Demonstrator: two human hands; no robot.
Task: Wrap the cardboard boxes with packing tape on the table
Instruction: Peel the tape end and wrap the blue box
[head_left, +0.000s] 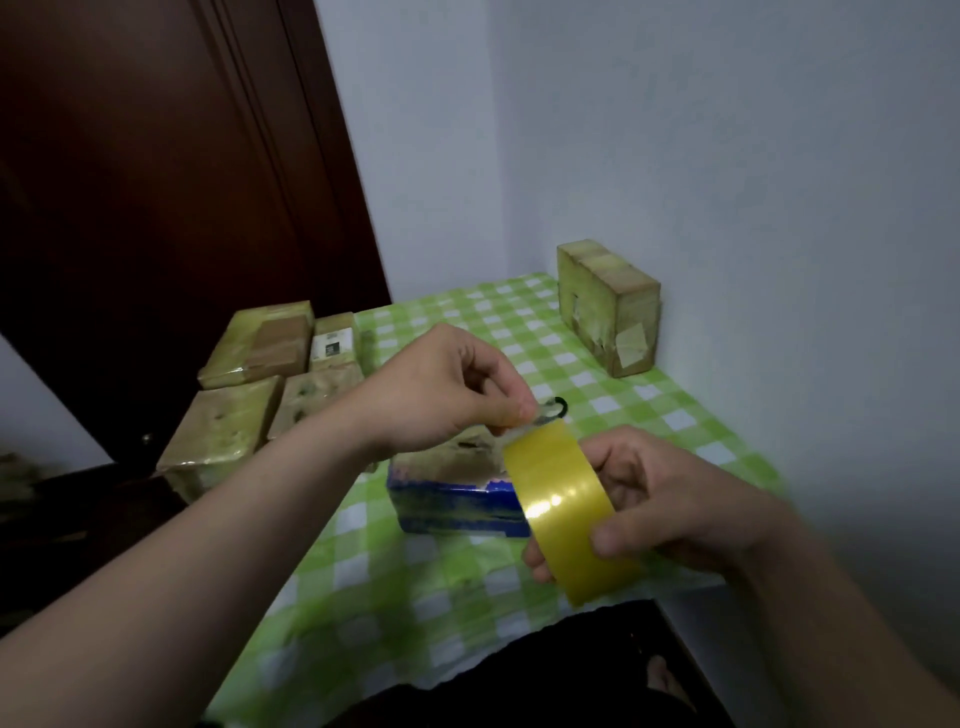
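Head view: your right hand (670, 504) curls round yellow tape roll (561, 509), thumb on outer face, held above bench (675, 410). Your left hand (441, 389) pinches free tape end (524, 423) at roll's top. Just behind roll, blue box (452, 506) sits on bench, apparently not yet wrapped. At left, four boxes (234, 421), plus box by wall (605, 306), already glossy with tape. Judgement: most of job done, blue box left, no tape laid on it yet.

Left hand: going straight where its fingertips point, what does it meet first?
Likely the yellow roll of packing tape, held by the right hand; the left hand pinches its loose end. Depth unclear.
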